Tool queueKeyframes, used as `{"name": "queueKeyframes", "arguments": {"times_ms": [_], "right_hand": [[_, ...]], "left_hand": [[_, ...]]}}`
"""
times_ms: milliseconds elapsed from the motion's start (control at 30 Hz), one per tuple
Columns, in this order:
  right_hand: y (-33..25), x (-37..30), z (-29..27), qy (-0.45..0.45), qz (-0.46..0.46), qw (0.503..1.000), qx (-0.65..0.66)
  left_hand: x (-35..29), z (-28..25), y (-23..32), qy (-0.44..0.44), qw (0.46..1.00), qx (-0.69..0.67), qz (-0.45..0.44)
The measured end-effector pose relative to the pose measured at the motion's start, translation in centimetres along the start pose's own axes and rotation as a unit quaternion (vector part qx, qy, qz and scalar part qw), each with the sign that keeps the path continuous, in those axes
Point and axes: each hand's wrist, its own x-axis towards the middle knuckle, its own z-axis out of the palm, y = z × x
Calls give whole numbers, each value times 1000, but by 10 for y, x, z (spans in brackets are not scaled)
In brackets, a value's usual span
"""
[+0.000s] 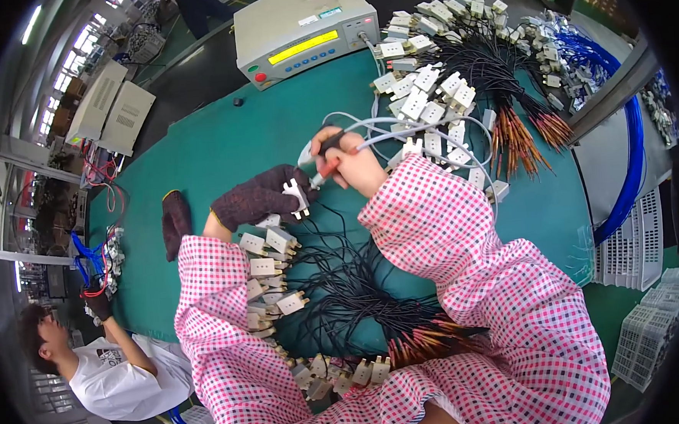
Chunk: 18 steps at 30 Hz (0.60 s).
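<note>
My left hand, in a dark knitted glove, is closed around a small white pronged connector block. My bare right hand grips a pair of test probes, one with a red handle and one with a black handle, close beside the gloved fingertips. Grey leads run from the probes to the right. Whether a probe tip touches the block is too small to tell. Under my arms lies a bundle of black wires with similar white blocks on one end and orange-brown tips on the other.
A tester with a lit yellow display stands at the back of the green table. More wired white blocks are heaped at right. A loose dark glove lies left. Another person works at far left; crates stand at right.
</note>
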Motion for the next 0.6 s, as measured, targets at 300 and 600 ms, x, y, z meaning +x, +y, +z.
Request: {"name": "queueKeyframes", "arguments": {"times_ms": [300, 600], "right_hand": [[-4, -14, 19, -117, 45, 988, -90], [-9, -13, 25, -111, 44, 983, -137]], "left_hand": [[-19, 3, -34, 111, 987, -96, 66], [-20, 3, -27, 100, 992, -64, 50]]}}
